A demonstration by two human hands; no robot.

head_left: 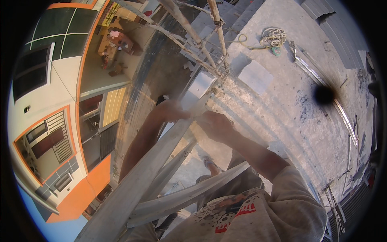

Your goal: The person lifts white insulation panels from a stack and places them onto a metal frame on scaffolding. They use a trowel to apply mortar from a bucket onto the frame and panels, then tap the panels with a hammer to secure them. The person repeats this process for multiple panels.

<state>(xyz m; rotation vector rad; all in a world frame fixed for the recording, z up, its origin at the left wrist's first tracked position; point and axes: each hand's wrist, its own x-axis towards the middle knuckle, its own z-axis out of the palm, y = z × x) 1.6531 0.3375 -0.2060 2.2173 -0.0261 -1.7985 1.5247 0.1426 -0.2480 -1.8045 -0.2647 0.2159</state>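
Observation:
My left hand (174,111) and my right hand (215,124) are close together at the upper end of a long pale wooden pole (157,157). Both hands look closed, with curled fingers. Between them is a pale blur, and what they hold is too smeared to make out. Beyond my left hand a small black-and-white object (162,99) shows; whether that hand holds it I cannot tell. More pale poles (193,186) branch off the main one, crossing in front of my legs.
Beyond my hands, thin wooden poles (197,40) meet near a white block (199,84). A pale square slab (256,76), coiled rope (273,37) and long metal strips (314,74) lie on the rough concrete (278,105). Left is a drop toward a building (60,76).

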